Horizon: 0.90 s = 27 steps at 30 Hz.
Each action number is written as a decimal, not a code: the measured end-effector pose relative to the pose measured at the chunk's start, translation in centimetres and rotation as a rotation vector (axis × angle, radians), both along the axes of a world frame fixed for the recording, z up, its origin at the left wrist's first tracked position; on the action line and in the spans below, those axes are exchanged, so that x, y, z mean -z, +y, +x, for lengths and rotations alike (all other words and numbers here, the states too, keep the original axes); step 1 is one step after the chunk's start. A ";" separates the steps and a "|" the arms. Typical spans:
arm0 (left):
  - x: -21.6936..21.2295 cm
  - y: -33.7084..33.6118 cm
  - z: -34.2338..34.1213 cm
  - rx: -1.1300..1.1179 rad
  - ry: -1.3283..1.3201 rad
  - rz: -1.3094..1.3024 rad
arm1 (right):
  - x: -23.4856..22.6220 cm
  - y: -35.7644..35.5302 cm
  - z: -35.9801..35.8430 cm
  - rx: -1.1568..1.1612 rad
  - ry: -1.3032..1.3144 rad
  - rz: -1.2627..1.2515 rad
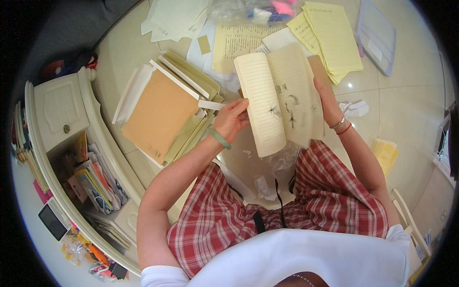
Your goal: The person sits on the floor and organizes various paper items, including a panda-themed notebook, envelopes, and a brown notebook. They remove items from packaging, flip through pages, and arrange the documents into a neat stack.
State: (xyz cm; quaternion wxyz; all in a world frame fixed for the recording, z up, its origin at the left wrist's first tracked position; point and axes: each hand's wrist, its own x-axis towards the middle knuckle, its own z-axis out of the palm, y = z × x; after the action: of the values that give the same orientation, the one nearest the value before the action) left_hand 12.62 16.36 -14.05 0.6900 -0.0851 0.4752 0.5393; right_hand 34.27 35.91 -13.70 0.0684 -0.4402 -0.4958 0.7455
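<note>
Pale floor tiles (406, 115) carry loose papers (177, 16), with a cream cabinet (62, 107) along the left. Above the tiles, near the middle, an open notebook (260, 110) is held up, a lined leaf at left and pages with dark drawings at right. Its left edge is gripped by the left hand (232, 119), thumb on the leaf; the right hand (327, 103) supports the right edge, fingers partly hidden. Looking through the notebook seems to be the step in hand. Turning a leaf would call for a steady right hand while the left thumb frees one sheet, keeping clear of the folder stack (160, 115) at left and the yellow sheets (334, 38) at far right
</note>
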 end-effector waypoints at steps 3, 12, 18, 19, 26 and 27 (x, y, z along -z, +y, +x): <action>0.6 -0.7 -0.2 -0.045 0.018 -0.042 | 0.4 0.4 0.3 -0.004 0.031 0.069; 0.8 -0.6 -0.5 0.000 -0.030 -0.013 | 1.8 0.8 0.6 0.126 0.114 -0.224; 0.5 -0.4 -0.6 0.009 -0.059 0.022 | 2.1 1.2 1.0 0.098 0.033 -0.172; 0.5 -0.4 -0.7 0.009 -0.053 0.020 | 2.0 1.2 0.9 0.086 0.014 -0.146; 0.9 -0.7 -0.8 0.003 -0.041 0.023 | 2.1 1.2 1.0 0.131 0.024 -0.222; 1.0 -0.8 -0.8 -0.006 -0.045 0.023 | 1.9 1.1 0.9 0.135 0.028 -0.240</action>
State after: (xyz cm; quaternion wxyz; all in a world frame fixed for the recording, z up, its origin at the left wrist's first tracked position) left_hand 11.85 15.57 -15.06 0.6998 -0.0908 0.4532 0.5447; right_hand 35.14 37.04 -15.56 0.0723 -0.4672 -0.3712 0.7992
